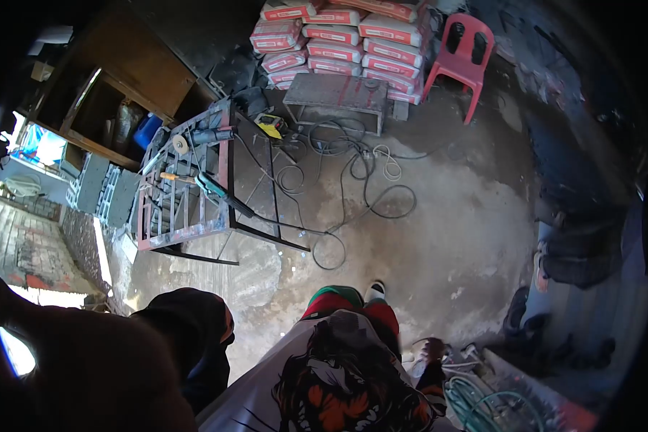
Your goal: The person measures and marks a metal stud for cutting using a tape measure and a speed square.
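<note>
My left hand (93, 360) looms large, dark and blurred at the lower left, raised close to the camera. Beside it shows the dark sleeve (187, 327) of the same arm; the fingertips are lost in shadow at the frame's edge. My right hand (432, 350) hangs low by my right side, small and dim, and whether it holds anything I cannot tell. Nearest to it are pale cluttered items (464, 360) and a coiled green hose (471, 403). Below me are my printed shirt (338, 367) and one foot (375, 289) on the concrete floor.
A metal frame table (227, 173) at left bears an angle grinder (201, 137) and a teal electrode holder (212, 187). Cables (367, 173) loop across the floor (468, 216). Behind stand a low bench (331, 90), stacked sacks (335, 50) and a red plastic chair (464, 61).
</note>
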`<state>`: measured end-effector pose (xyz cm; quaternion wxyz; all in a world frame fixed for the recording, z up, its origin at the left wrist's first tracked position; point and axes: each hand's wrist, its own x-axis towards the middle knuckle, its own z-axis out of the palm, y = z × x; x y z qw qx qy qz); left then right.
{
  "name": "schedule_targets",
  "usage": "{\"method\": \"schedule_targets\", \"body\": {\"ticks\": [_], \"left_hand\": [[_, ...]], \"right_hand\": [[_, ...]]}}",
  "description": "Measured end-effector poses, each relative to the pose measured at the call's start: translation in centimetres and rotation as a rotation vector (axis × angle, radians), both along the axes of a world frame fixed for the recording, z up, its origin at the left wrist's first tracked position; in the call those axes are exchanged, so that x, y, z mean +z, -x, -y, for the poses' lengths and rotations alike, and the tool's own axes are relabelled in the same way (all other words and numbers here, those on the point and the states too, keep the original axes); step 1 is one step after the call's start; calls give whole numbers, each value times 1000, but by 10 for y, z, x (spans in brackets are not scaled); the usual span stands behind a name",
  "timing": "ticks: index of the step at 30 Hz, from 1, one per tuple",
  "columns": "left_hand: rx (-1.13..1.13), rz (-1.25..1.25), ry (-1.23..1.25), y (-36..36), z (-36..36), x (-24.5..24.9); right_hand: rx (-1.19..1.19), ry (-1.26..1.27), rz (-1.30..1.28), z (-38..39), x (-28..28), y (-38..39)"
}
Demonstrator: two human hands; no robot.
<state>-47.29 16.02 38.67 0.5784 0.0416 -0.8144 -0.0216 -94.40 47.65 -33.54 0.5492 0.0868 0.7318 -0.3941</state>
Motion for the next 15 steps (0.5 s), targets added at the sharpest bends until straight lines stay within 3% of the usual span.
{"method": "schedule_targets", "body": {"ticks": [1, 2, 4, 6, 10, 11, 12, 15], "left_hand": [[28, -13, -8, 9, 16, 4], [49, -20, -17, 19, 32, 6], [99, -47, -56, 45, 73, 3], [180, -82, -161, 67, 118, -14], [396, -28, -764, 121, 213, -111], [424, 95, -917, 127, 238, -142], [488, 167, -1017, 138, 259, -171], [423, 110, -1083, 185, 329, -194]], "right_hand": [[170, 113, 11, 54, 32, 43], [163, 33, -376, 104, 56, 57], [35, 126, -313, 194, 111, 99], [129, 188, -454, 270, 148, 113], [202, 255, -347, 356, 138, 119], [293, 217, -325, 367, 134, 116], [472, 174, -341, 365, 99, 123], [387, 31, -174, 358, 109, 102]]}}
